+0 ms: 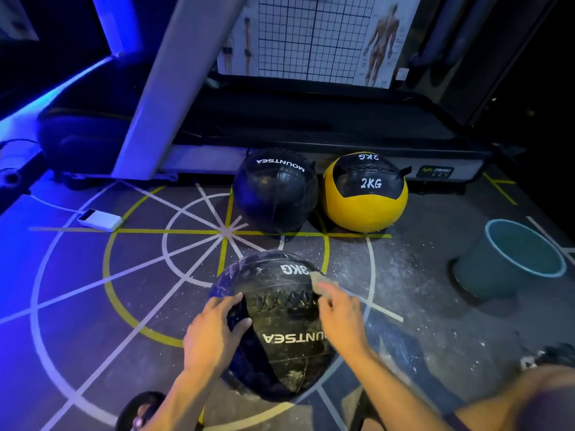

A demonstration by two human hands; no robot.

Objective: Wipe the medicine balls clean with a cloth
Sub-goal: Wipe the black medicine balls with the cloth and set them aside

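A black 3KG medicine ball streaked with white dust sits on the floor right in front of me. My left hand grips a strap on its left side. My right hand holds a small grey cloth against the ball's upper right. Behind it stand a plain black medicine ball and a yellow-and-black 2KG medicine ball, side by side and touching.
A teal bucket stands on the floor to the right. A white power bank with a cable lies at the left. A treadmill runs behind the balls. White dust is scattered over the marked floor.
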